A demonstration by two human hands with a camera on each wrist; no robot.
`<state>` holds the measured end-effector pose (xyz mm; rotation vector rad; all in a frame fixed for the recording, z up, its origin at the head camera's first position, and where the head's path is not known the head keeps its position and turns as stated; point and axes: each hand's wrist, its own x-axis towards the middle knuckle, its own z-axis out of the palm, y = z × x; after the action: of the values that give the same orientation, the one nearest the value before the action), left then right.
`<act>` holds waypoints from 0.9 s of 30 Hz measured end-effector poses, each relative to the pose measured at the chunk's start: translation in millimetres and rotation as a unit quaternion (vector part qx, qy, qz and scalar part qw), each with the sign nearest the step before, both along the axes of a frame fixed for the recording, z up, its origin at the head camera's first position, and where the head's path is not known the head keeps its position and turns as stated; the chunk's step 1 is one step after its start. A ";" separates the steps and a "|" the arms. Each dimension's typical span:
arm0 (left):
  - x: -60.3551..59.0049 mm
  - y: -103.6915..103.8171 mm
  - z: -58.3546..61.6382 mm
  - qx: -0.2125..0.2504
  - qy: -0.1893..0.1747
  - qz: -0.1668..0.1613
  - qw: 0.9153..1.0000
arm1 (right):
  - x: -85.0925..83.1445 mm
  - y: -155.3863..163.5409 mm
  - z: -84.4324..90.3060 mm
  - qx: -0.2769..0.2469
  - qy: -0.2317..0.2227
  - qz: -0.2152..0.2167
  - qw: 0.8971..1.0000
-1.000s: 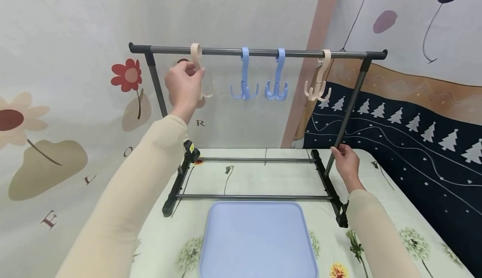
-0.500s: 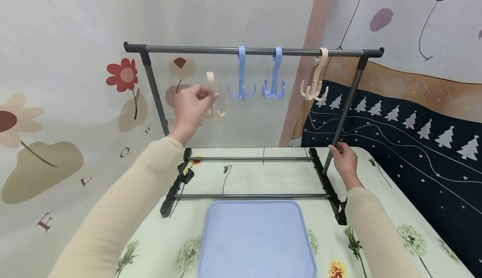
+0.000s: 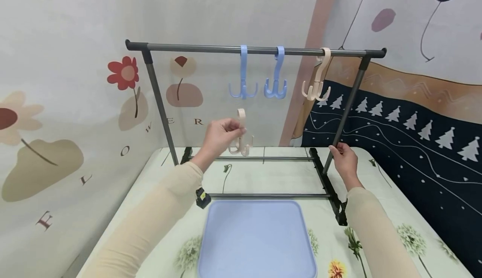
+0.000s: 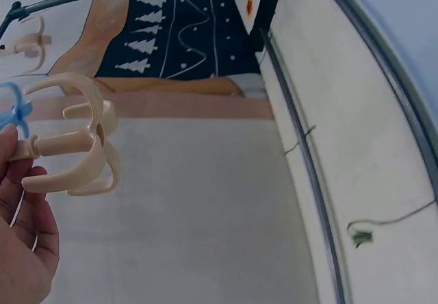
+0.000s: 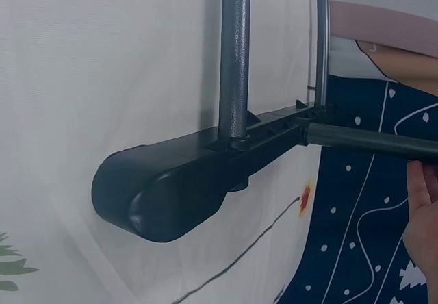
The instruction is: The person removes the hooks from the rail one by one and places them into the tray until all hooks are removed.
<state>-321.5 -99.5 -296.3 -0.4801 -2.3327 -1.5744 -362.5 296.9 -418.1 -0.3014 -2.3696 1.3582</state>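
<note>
Below the rack's top bar, my left hand (image 3: 222, 137) pinches a cream multi-prong hook (image 3: 241, 119) between thumb and fingers. In the left wrist view, the curved prongs of that cream hook (image 4: 96, 136) spread out past the fingertips. My right hand (image 3: 345, 163) grips the lower part of the rack's right upright (image 3: 344, 121). Two blue hooks (image 3: 243, 73) (image 3: 278, 70) and another cream hook (image 3: 319, 75) hang from the dark top bar (image 3: 196, 48).
A light blue tray (image 3: 257, 240) lies on the flower-print tablecloth (image 3: 169, 236) in front of the rack. Black feet (image 3: 335, 202) and two low crossbars (image 3: 271, 196) form the rack's base. Printed curtains (image 3: 94, 18) stand behind and on the right.
My left hand has lifted the cream hook off the left part of the top bar and carried it down and to the right. My right hand stays on the upright.
</note>
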 end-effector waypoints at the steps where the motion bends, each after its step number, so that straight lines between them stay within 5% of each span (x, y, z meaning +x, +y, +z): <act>1: 0.0 4.0 -5.2 0.005 -0.008 -0.005 1.000 | 0.2 0.3 -0.4 0.000 0.000 0.000 1.000; 10: 3.1 36.9 -50.1 0.010 -0.049 -0.057 0.997 | -0.5 0.6 -2.9 -0.002 -0.004 -0.004 1.000; 27: 13.3 75.3 -109.4 -0.013 -0.106 -0.107 0.988 | -2.4 0.1 -2.3 -0.003 0.000 -0.005 1.000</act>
<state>-308.2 -24.2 -405.7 -0.6158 -2.5324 -1.7724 -364.8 297.0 -420.5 -0.3145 -2.3607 1.3607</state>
